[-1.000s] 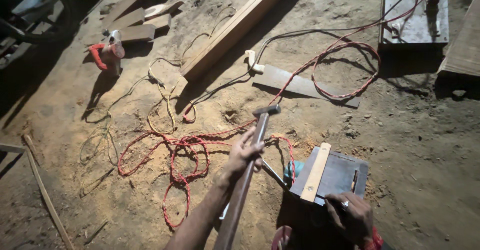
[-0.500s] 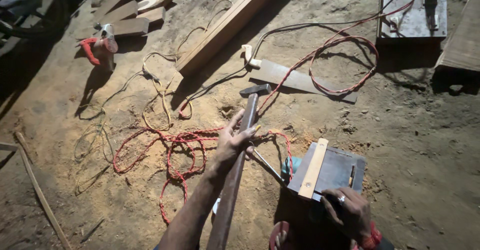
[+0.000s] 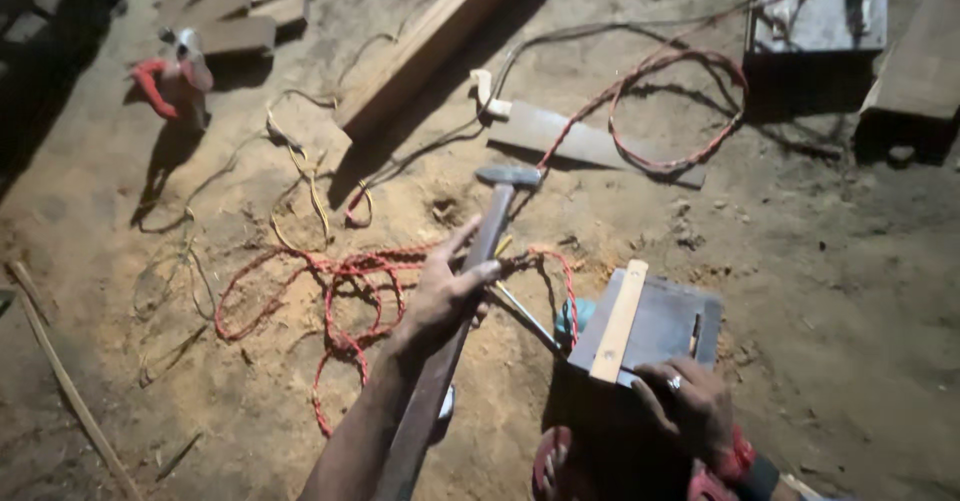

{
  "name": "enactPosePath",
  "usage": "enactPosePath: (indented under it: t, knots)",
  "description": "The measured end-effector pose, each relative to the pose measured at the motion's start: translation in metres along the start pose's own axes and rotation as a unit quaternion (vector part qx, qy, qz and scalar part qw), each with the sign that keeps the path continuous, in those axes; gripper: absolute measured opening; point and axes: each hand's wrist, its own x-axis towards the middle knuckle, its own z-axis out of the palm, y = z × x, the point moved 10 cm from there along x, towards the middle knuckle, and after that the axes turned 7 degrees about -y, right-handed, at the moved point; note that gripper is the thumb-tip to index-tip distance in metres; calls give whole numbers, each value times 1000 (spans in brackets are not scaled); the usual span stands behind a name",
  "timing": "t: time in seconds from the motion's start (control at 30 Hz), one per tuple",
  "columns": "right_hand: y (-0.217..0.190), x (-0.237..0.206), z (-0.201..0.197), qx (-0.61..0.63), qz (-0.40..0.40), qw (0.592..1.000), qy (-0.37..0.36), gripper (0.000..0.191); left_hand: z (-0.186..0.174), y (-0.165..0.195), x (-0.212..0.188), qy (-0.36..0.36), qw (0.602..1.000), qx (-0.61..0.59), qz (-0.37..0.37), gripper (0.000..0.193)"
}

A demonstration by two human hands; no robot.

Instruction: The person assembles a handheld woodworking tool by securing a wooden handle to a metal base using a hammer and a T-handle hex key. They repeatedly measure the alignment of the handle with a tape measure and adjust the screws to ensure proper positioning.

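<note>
Gripping long wooden-handled hammer (image 3: 478, 261), left hand (image 3: 440, 296).

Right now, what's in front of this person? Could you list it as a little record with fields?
Ground: sandy dirt
Left hand: gripping the long handle of a hammer, head resting on the dirt
Right hand: pressing on a grey metal plate with a pale wooden strip across it
Nearby: red cord, wooden plank, hand saw

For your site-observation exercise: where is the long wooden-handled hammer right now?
In the head view, centre frame, the long wooden-handled hammer is gripped by the left hand, its metal head pointing toward the flat saw blade.
</note>
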Motion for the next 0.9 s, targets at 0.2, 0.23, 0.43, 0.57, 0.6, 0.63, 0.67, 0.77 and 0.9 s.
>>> enactPosePath:
  t: [0.2, 0.23, 0.43, 0.57, 0.6, 0.63, 0.67, 0.77, 0.9]
  knots:
    - [4, -3, 1, -1, 11, 1000, -5, 12, -3, -12, -3, 3, 999, 29, -31, 78]
    - [4, -3, 2, -2, 7, 1000, -2, 12, -6, -12, -2, 8, 999, 35, -26, 78]
    - [10, -6, 6, -37, 11, 999, 8, 16, -8, -29, 4, -13, 998, 27, -52, 77]
    - [14, -8, 7, -24, 11, 1000, 4, 15, -11, -41, 8, -13, 998, 34, -47, 76]
    - [14, -7, 8, -26, 12, 1000, 4, 15, -12, -46, 10, -12, 998, 40, -53, 76]
    - [13, -7, 8, -27, 12, 1000, 3, 15, -13, -52, 12, -10, 997, 46, -58, 76]
    - [13, -6, 8, -25, 16, 1000, 0, 15, -13, -57, 14, -16, 997, 48, -60, 76]
    - [8, -2, 6, -26, 15, 999, -14, 20, -12, -73, 20, -24, 995, 54, -79, 76]
    - [4, 5, 13, -9, 4, 994, -109, 52, -16, -85, 22, -21, 995, 24, -95, 74]
